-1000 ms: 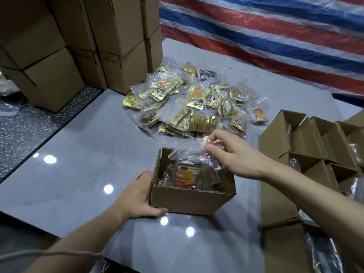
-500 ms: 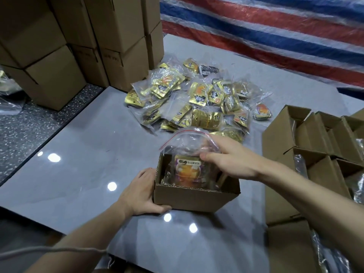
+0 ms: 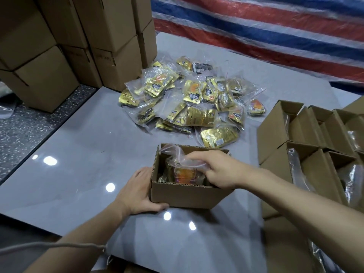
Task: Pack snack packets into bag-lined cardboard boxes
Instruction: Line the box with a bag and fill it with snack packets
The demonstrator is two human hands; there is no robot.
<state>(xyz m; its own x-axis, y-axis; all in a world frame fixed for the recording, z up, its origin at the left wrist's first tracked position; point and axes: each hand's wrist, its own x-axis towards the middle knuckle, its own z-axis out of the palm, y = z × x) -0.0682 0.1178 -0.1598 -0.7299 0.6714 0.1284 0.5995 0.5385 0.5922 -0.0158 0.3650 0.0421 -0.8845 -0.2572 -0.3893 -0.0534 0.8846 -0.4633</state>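
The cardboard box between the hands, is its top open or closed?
Open: the cardboard box shows no flaps over its top, and the right hand grips the clear bag inside it.

Bare forearms, left hand (image 3: 138, 191), right hand (image 3: 220, 170); pale cord (image 3: 59, 246) across left forearm.

Fingertips of my right hand (image 3: 220, 170) are hidden under the clear bag (image 3: 177, 156) in the box (image 3: 183, 196); its corner partly hides my left hand (image 3: 137, 192). At 12 o'clock, print on the packets (image 3: 189, 101) is unreadable; at 3 o'clock, the open boxes (image 3: 275, 123) run off-frame.
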